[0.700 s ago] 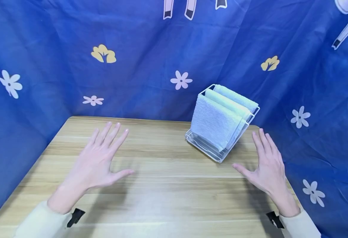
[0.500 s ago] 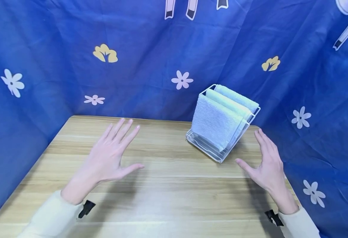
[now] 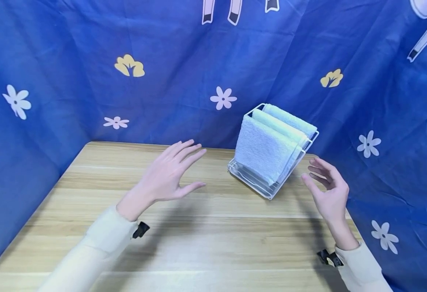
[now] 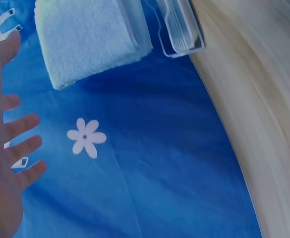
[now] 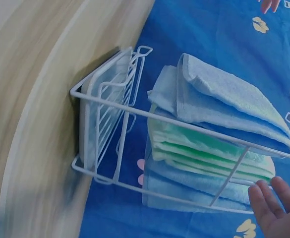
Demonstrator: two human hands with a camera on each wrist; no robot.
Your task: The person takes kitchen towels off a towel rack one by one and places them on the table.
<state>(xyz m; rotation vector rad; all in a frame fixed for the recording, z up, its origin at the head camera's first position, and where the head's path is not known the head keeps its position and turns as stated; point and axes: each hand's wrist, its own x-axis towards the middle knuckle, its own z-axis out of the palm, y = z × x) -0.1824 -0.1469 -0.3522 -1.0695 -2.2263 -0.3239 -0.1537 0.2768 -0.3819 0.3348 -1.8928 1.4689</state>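
Observation:
A white wire rack [image 3: 250,178] stands on the table at the back right, with folded towels hanging over its bars. The front towel [image 3: 262,150] is light blue, the middle towel [image 5: 209,141] pale green, and another blue towel [image 3: 290,117] hangs behind. My left hand [image 3: 166,174] hovers left of the rack, fingers straight, thumb spread, holding nothing. On the rack's right side, my right hand [image 3: 328,190] is raised with fingers loosely bent and thumb apart, also holding nothing. In the right wrist view its fingertips [image 5: 263,198] appear near the rack's bars; contact cannot be told.
The rack stands on a light wooden table [image 3: 213,235]. A pale tray [image 5: 89,129] forms the rack's base. Behind and at both sides hangs a blue patterned cloth [image 3: 184,61], close to the table's edges.
My left hand has moved right and away from me, toward the rack. My right hand has stayed near the rack's right side while its fingers bent. The rack and towels have not moved.

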